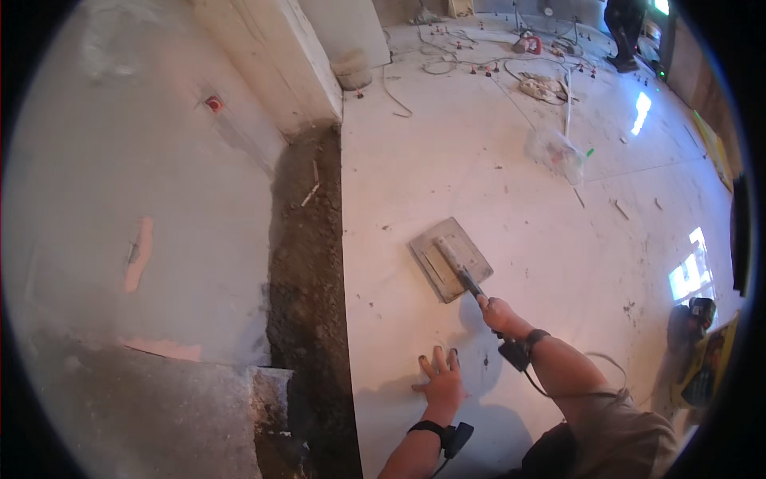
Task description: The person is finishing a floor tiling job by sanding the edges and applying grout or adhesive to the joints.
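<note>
My right hand [504, 318] is closed around the dark handle of a square, flat-plated tool [477, 254]. The tool's grey, dirt-smeared plate rests on or just above a large white floor tile [423, 176]; I cannot tell whether it touches. A pale, rounded piece runs across the plate's top, in line with the handle. Nearer to me on the left, my left hand [444, 389] is open, its fingers spread over the same white surface and holding nothing. Each wrist wears a black strap with a small box and a cable.
A strip of dark, rough mortar [307, 263] borders the tile's left edge, beside a grey wall [159, 184]. Ahead lie a clear plastic bag [557, 152], cables and small red pieces. A cordless power tool [700, 313] stands at right. Another person's legs [625, 36] show far back.
</note>
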Tool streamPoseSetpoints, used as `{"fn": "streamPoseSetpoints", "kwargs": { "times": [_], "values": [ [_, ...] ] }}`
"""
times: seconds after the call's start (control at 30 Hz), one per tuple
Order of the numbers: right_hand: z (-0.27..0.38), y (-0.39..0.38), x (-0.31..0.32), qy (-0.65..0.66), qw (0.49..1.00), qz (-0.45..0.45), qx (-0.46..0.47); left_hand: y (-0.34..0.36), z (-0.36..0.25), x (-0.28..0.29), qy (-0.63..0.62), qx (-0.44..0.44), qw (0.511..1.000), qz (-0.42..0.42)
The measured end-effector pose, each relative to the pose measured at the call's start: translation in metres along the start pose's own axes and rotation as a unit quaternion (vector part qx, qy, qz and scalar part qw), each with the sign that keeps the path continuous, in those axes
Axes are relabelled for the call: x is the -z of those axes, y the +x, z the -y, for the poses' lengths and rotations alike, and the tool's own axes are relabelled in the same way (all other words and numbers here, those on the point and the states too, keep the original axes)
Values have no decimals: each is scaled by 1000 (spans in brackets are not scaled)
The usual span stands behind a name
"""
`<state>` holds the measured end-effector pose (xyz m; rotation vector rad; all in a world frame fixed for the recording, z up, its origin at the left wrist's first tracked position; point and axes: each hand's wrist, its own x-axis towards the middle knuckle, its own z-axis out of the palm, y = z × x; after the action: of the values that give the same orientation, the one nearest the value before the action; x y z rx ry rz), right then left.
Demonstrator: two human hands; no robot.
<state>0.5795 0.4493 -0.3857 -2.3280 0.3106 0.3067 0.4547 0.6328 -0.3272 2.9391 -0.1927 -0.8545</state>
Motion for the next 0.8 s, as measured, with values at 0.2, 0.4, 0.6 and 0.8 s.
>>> {"fn": "streamPoseSetpoints", "kwargs": {
  "times": [0.2, 0.4, 0.6, 0.8],
  "values": [
    [81, -29, 50, 111, 993, 29, -16, 1, 3, 1, 34, -7, 999, -26],
    [23, -3, -28, -63, 972, 133, 181, -5, 18, -22, -42, -26, 996, -72],
    [86, -40, 16, 144, 986, -1, 88, 5, 15, -19, 52, 22, 998, -16],
    [58, -9, -4, 47, 988, 147, 23, 3, 10, 0, 10, 20, 999, 26]
  ]
}}
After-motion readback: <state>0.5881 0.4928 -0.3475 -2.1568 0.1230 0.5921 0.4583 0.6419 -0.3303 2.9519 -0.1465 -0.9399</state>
